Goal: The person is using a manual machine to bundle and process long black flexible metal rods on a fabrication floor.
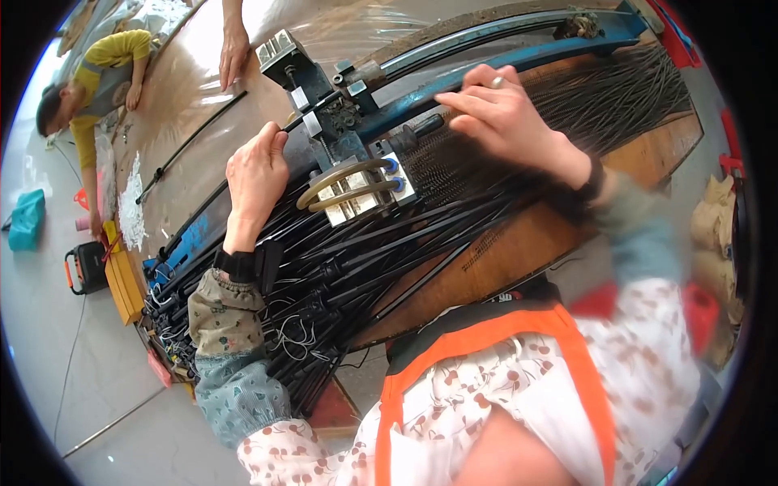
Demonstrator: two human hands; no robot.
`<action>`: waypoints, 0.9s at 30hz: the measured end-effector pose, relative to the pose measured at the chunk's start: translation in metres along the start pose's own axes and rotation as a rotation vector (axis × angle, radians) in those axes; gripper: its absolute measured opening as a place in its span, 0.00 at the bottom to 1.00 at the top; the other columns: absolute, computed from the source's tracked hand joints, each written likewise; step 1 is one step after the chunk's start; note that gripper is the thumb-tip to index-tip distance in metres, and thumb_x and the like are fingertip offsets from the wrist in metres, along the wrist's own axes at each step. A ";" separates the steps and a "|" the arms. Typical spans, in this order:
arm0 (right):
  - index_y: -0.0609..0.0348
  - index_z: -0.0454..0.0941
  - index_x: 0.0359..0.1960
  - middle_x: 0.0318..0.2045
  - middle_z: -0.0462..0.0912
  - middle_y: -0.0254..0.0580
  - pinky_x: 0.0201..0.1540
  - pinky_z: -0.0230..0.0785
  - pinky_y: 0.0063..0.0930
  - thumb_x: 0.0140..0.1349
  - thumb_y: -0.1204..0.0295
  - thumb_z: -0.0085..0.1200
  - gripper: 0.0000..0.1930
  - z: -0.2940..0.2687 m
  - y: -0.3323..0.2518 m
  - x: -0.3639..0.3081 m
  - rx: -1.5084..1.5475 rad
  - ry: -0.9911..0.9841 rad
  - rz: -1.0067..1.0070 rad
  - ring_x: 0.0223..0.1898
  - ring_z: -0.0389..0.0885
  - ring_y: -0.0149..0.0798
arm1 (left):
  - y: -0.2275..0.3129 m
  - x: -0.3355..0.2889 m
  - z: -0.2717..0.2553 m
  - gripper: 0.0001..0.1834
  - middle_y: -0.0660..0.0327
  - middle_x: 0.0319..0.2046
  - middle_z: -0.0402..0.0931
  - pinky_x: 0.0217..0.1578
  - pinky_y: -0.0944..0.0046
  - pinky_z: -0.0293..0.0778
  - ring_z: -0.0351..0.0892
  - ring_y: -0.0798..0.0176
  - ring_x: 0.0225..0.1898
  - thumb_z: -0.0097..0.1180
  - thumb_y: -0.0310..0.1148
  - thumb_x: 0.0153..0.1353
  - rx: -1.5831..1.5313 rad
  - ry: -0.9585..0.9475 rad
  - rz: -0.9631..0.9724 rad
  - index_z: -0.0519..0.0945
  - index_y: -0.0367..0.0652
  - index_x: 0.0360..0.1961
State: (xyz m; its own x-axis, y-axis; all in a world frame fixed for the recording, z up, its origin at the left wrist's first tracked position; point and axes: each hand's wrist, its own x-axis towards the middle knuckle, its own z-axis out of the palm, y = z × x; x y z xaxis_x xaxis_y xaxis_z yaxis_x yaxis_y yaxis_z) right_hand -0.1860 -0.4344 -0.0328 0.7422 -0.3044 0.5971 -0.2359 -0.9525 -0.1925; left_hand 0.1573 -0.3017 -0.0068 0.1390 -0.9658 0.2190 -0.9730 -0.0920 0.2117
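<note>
My left hand (pixel 258 174) is closed, thumb against the forefinger, on a thin black rod (pixel 295 125) beside the machine's clamps. That rod runs toward the metal clamp head (pixel 332 120) of a blue bench machine (pixel 462 87). On the far side of the clamp head, my right hand (pixel 506 113) is raised over the blue rail, with a ring on one finger. Its forefinger points left while the other fingers curl in. A dark streak lies by the fingertip; whatever the hand holds is blurred. Two tan hoses (pixel 344 183) loop from a pale metal block (pixel 395 180) between my hands.
Bundles of black rods (pixel 332 279) lie under and before the machine on a wooden board (pixel 494 259). Across the film-covered table (pixel 182 105), a co-worker in yellow (pixel 113 53) bends over, and another person's hand (pixel 234 55) rests near the machine. Black toolbox (pixel 87 268), far left.
</note>
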 end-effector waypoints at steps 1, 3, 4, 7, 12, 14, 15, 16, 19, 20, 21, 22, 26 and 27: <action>0.57 0.82 0.48 0.33 0.83 0.37 0.48 0.59 0.34 0.61 0.67 0.60 0.15 0.008 -0.001 0.003 0.039 -0.051 -0.005 0.43 0.79 0.39 | 0.001 0.001 0.001 0.09 0.43 0.27 0.76 0.33 0.44 0.70 0.77 0.35 0.34 0.50 0.37 0.68 -0.012 -0.007 0.009 0.75 0.43 0.36; 0.60 0.79 0.48 0.34 0.82 0.44 0.49 0.64 0.42 0.63 0.71 0.59 0.13 0.020 -0.009 0.008 0.226 -0.159 0.025 0.42 0.79 0.46 | 0.005 0.005 0.003 0.09 0.43 0.27 0.76 0.33 0.43 0.70 0.77 0.35 0.35 0.51 0.37 0.69 -0.006 0.010 0.020 0.75 0.44 0.36; 0.60 0.79 0.48 0.34 0.82 0.44 0.49 0.64 0.42 0.63 0.71 0.59 0.13 0.024 -0.007 0.006 0.214 -0.171 0.052 0.42 0.79 0.46 | 0.006 0.006 0.004 0.09 0.43 0.27 0.76 0.33 0.43 0.70 0.77 0.35 0.35 0.51 0.37 0.69 -0.028 -0.005 0.037 0.75 0.44 0.36; 0.63 0.77 0.47 0.31 0.80 0.48 0.42 0.69 0.41 0.67 0.69 0.55 0.12 0.027 0.009 0.001 0.499 -0.158 -0.019 0.35 0.79 0.50 | 0.001 0.006 0.005 0.08 0.48 0.26 0.77 0.29 0.45 0.70 0.77 0.38 0.32 0.50 0.34 0.70 0.074 0.078 0.111 0.72 0.43 0.34; 0.64 0.81 0.41 0.21 0.79 0.47 0.30 0.71 0.41 0.62 0.53 0.61 0.23 -0.001 0.028 0.023 0.356 -0.532 0.075 0.25 0.79 0.45 | -0.022 0.013 0.013 0.05 0.50 0.27 0.77 0.28 0.49 0.71 0.79 0.44 0.30 0.51 0.33 0.70 0.249 0.151 0.335 0.73 0.44 0.37; 0.61 0.81 0.23 0.17 0.79 0.46 0.30 0.71 0.43 0.53 0.50 0.66 0.23 -0.038 0.026 0.011 0.209 -0.934 0.077 0.23 0.80 0.51 | -0.077 0.007 -0.011 0.03 0.54 0.30 0.80 0.30 0.51 0.74 0.81 0.48 0.32 0.53 0.31 0.68 0.426 0.186 0.356 0.76 0.45 0.40; 0.60 0.80 0.22 0.20 0.80 0.44 0.33 0.72 0.43 0.50 0.53 0.68 0.20 -0.046 0.019 0.000 0.140 -1.074 0.100 0.28 0.80 0.52 | -0.125 -0.004 -0.023 0.06 0.53 0.34 0.81 0.36 0.52 0.74 0.81 0.47 0.36 0.53 0.31 0.68 0.478 0.191 0.363 0.77 0.44 0.43; 0.58 0.79 0.24 0.24 0.81 0.42 0.37 0.72 0.42 0.50 0.57 0.68 0.17 -0.039 0.021 -0.028 0.154 -1.033 0.057 0.34 0.80 0.50 | -0.141 -0.011 -0.039 0.09 0.52 0.38 0.81 0.42 0.52 0.74 0.80 0.47 0.41 0.53 0.30 0.68 0.489 0.143 0.347 0.77 0.43 0.47; 0.57 0.77 0.26 0.28 0.79 0.41 0.40 0.73 0.42 0.50 0.64 0.67 0.13 -0.034 0.021 -0.075 0.337 -0.735 0.128 0.38 0.78 0.49 | -0.059 -0.030 -0.046 0.09 0.53 0.38 0.80 0.42 0.52 0.73 0.79 0.50 0.44 0.51 0.30 0.67 0.977 0.263 0.325 0.77 0.41 0.46; 0.57 0.76 0.26 0.28 0.78 0.41 0.39 0.73 0.42 0.50 0.65 0.67 0.12 -0.047 0.013 -0.090 0.291 -0.577 0.076 0.37 0.77 0.49 | -0.031 -0.054 -0.057 0.07 0.55 0.34 0.80 0.41 0.50 0.72 0.79 0.51 0.39 0.51 0.30 0.66 0.779 -0.041 0.086 0.79 0.41 0.41; 0.56 0.75 0.26 0.27 0.77 0.39 0.36 0.73 0.41 0.50 0.67 0.66 0.11 -0.051 0.008 -0.104 0.286 -0.483 0.106 0.36 0.77 0.48 | 0.013 -0.072 -0.053 0.06 0.56 0.30 0.79 0.39 0.49 0.71 0.78 0.50 0.33 0.53 0.31 0.64 0.319 -0.154 0.131 0.80 0.41 0.35; 0.55 0.74 0.26 0.25 0.75 0.37 0.32 0.73 0.36 0.50 0.69 0.65 0.10 -0.042 0.006 -0.101 0.156 -0.359 -0.014 0.34 0.76 0.44 | 0.086 -0.095 -0.061 0.04 0.58 0.26 0.77 0.38 0.48 0.70 0.77 0.51 0.31 0.56 0.28 0.61 0.137 -0.151 0.248 0.80 0.42 0.29; 0.53 0.74 0.28 0.26 0.72 0.33 0.29 0.72 0.29 0.53 0.67 0.65 0.11 -0.042 -0.008 -0.100 -0.035 -0.039 -0.046 0.34 0.76 0.36 | 0.209 -0.079 0.005 0.22 0.52 0.49 0.78 0.45 0.52 0.73 0.79 0.50 0.42 0.57 0.22 0.61 -0.052 0.028 0.536 0.75 0.33 0.58; 0.53 0.74 0.30 0.27 0.71 0.32 0.29 0.71 0.28 0.55 0.66 0.64 0.10 -0.047 -0.008 -0.094 -0.044 0.117 -0.106 0.35 0.76 0.34 | 0.214 -0.073 0.013 0.23 0.53 0.44 0.77 0.41 0.53 0.74 0.78 0.51 0.39 0.56 0.22 0.61 -0.046 -0.055 0.488 0.74 0.33 0.59</action>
State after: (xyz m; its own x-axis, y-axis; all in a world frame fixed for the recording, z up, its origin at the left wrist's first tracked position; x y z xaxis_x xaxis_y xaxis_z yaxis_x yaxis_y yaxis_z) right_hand -0.2831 -0.3986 -0.0506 0.6871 -0.1978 0.6991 -0.1895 -0.9777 -0.0905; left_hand -0.0635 -0.2537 0.0095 -0.3421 -0.9049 0.2532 -0.9128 0.3840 0.1391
